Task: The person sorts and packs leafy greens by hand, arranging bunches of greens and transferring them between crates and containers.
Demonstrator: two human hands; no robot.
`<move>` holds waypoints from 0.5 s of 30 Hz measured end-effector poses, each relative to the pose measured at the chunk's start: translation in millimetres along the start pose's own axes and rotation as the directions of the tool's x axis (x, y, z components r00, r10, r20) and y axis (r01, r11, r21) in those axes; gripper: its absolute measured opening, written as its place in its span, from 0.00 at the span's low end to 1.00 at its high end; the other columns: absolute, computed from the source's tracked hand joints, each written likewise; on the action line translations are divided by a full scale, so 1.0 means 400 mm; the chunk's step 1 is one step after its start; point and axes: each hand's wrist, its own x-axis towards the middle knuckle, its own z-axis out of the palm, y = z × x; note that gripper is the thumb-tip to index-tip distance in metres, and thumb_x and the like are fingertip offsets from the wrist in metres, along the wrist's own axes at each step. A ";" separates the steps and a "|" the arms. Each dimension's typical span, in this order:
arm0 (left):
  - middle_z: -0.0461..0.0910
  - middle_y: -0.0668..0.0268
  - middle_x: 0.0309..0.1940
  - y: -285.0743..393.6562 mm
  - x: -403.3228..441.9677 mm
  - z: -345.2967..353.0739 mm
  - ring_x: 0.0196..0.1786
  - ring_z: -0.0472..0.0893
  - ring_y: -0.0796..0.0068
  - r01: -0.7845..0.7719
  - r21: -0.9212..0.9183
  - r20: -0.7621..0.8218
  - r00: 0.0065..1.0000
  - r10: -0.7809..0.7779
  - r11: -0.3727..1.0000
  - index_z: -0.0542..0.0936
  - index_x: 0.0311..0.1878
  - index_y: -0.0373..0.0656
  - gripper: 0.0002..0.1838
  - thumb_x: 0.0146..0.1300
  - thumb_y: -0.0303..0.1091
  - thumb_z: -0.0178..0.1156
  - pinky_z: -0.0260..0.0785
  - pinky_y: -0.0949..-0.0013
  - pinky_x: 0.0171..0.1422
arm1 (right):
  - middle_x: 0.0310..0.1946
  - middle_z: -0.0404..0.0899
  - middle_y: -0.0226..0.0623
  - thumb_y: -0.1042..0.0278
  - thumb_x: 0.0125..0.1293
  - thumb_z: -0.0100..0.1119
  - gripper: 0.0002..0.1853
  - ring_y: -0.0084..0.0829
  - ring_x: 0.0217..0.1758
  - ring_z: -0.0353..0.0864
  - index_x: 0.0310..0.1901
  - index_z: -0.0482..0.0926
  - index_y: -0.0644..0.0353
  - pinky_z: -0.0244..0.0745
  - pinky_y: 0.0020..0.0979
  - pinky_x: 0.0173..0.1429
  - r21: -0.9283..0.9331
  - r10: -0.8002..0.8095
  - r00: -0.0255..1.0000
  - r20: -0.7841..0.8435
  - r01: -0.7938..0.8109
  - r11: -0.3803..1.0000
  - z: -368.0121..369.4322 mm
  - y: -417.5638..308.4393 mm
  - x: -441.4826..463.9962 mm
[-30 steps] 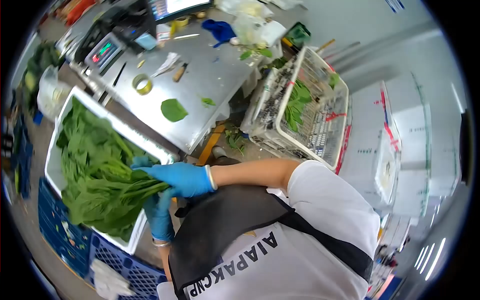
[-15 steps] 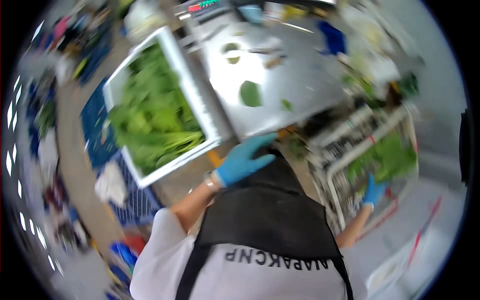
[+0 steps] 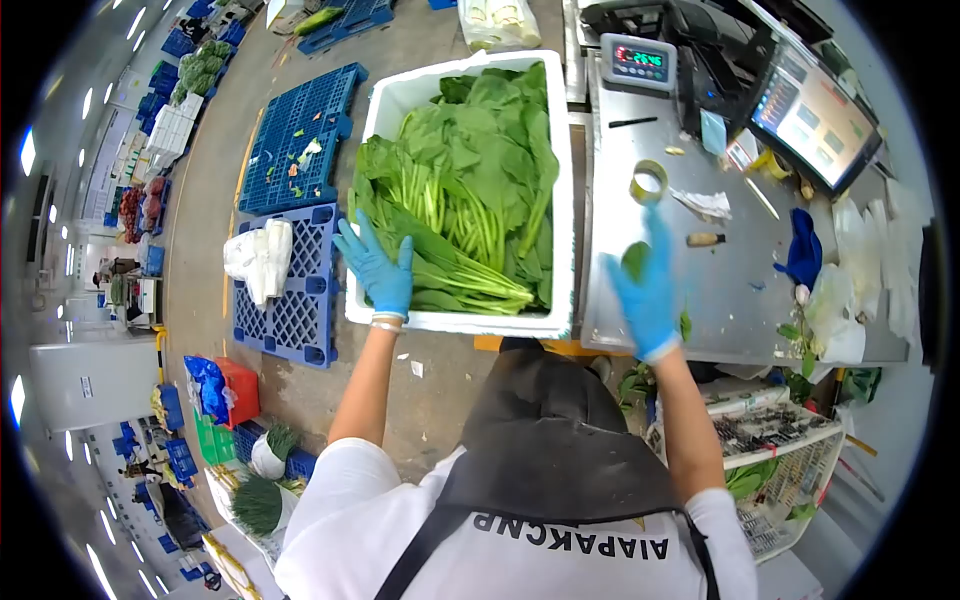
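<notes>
My left hand [image 3: 377, 268], in a blue glove, is spread at the near left corner of a white foam box [image 3: 564, 200], its fingers against the leafy greens [image 3: 480, 190] that fill it. The stems of the nearest bunch point right. Over the metal table [image 3: 725, 290], my right hand [image 3: 645, 295], also blue-gloved and slightly blurred, has its thumb and fingers apart. A loose green leaf [image 3: 635, 260] shows between them; whether the hand touches it is unclear.
Tape roll [image 3: 648, 181], wooden-handled tool [image 3: 705, 240], scale display [image 3: 638, 62] and monitor [image 3: 815, 115] are on the table. A white crate [image 3: 780, 500] with some greens stands at the lower right. Blue pallets [image 3: 300, 140] lie left of the box.
The view has swung left. Both hands held a bunch of greens at first; then my right hand was at the crate with greens. Now it is over the table, and my left hand is at the box.
</notes>
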 end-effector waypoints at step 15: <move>0.45 0.60 0.82 -0.208 0.148 0.401 0.80 0.48 0.42 0.076 -0.413 0.567 0.801 0.191 0.907 0.45 0.82 0.54 0.40 0.71 0.38 0.52 0.39 0.48 0.82 | 0.80 0.41 0.52 0.24 0.53 0.60 0.57 0.61 0.82 0.36 0.79 0.50 0.47 0.31 0.71 0.76 -0.474 0.138 0.958 0.253 -0.001 0.881 0.780 0.132 0.407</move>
